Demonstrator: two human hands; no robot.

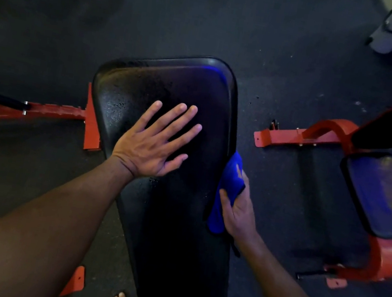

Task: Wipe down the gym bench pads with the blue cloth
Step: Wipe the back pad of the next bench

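1. Head view: long black padded vinyl bench pad (177,145) runs away from the camera over a red steel frame (91,121) on dark rubber floor (283,46).
2. Left hand (155,142) lies flat on the pad's upper half, fingers straight and spread, holding nothing; judged to be bracing the pad.
3. Right hand (238,206) grips a bunched blue microfibre cloth (228,187), thumb curled over it, pressed against the pad's right side edge about midway along.
4. Step in hand, by judgement: wiping the side wall of this pad. The top shows fine specks, possibly droplets; cannot tell.
5. Second black pad (380,193) on its own red frame stands well apart to the right, no hand on it.
6. Next move likely calls for sliding the cloth along the edge with steady pressure, then going over the top.
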